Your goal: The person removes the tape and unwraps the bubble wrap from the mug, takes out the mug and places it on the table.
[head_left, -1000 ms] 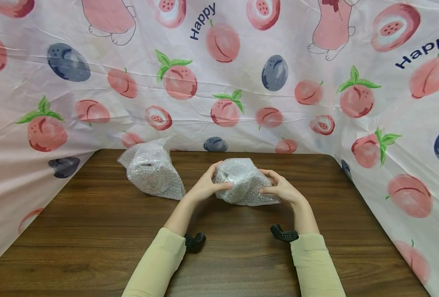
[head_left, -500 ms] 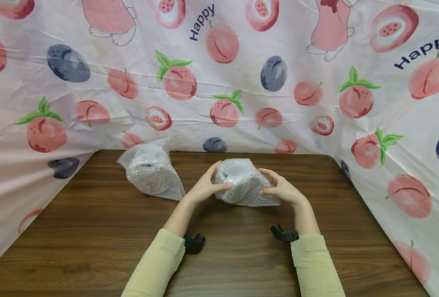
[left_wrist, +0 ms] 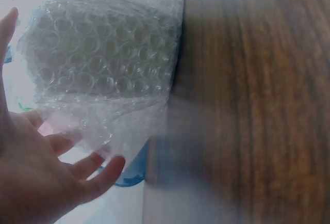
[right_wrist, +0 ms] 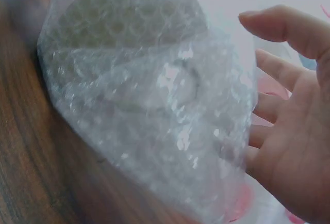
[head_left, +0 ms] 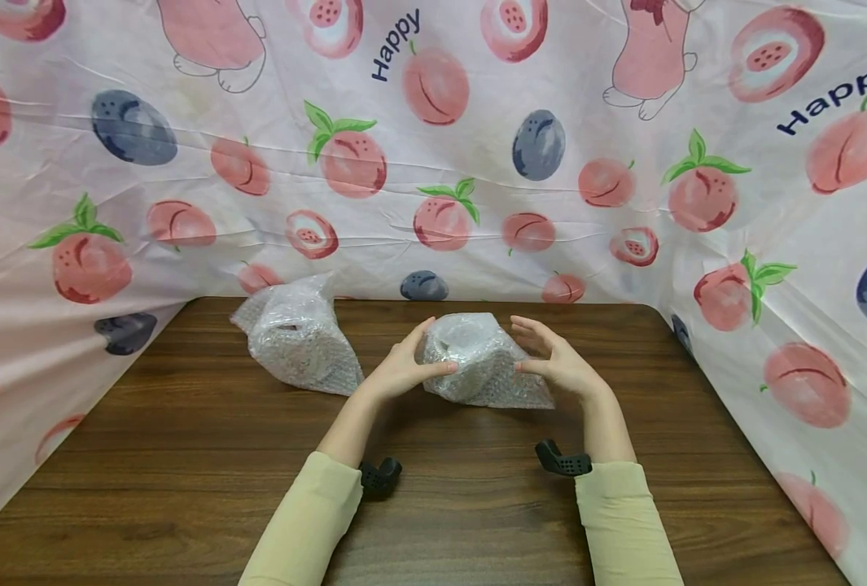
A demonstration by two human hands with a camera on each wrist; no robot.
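Observation:
A bubble-wrapped bundle (head_left: 470, 358) rests on the table, right of the middle; a pale greenish thing shows faintly through its wrap, kind unclear. At its left side is my left hand (head_left: 404, 370), thumb across the front and fingers toward the back. The left wrist view shows those loosely bent fingers (left_wrist: 105, 175) by the wrap's folded end. My right hand (head_left: 568, 370) is spread at the bundle's right side, with a gap between the wrap and its thumb in the right wrist view. A second bubble-wrapped bundle (head_left: 304, 346) lies farther left, apart from both hands.
The dark wooden table (head_left: 184, 472) has rounded far corners. A white cloth (head_left: 257, 179) printed with peaches hangs behind it and along both sides. Black wrist-camera mounts (head_left: 382, 476) stick out inward from the wrists.
My right hand's fingers have loosened and straightened away from the bundle's right side. The left hand has barely moved, and both bundles stay in place.

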